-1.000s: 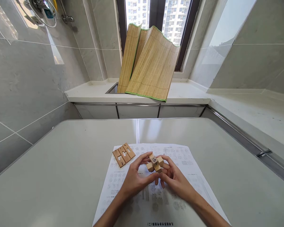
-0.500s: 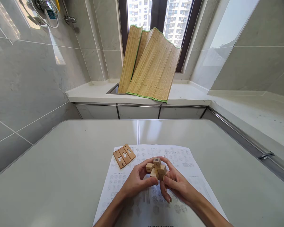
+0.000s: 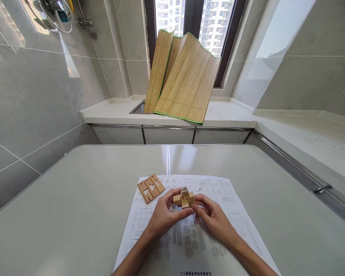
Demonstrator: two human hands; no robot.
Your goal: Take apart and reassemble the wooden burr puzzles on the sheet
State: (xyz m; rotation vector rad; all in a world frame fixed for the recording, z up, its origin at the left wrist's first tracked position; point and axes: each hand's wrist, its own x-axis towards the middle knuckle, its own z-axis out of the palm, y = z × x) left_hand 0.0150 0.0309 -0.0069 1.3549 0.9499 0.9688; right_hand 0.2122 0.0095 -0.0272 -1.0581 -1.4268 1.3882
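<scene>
Above the printed sheet, both hands hold a wooden burr puzzle [image 3: 184, 198] made of crossed blocks, with a dark mark on the end of its upright block. My left hand [image 3: 167, 211] is closed around its left and lower side, the thumb pressed along the bottom. My right hand [image 3: 211, 214] grips the right side between thumb and fingers, some of them hidden behind the blocks. To the left, three flat wooden pieces [image 3: 151, 188] with cut-out slots and printed digits lie side by side, partly on the sheet.
The large paper sheet [image 3: 143, 226] with small printed diagrams lies on a glossy light table [image 3: 74, 207]. Past the table's far edge runs a white ledge [image 3: 112, 111], where a folded bamboo mat [image 3: 186, 80] leans against the window. Tiled walls flank the table.
The puzzle has moved a little left and up and turned slightly. My right hand's fingers have drawn in, and its lower fingers no longer hang down.
</scene>
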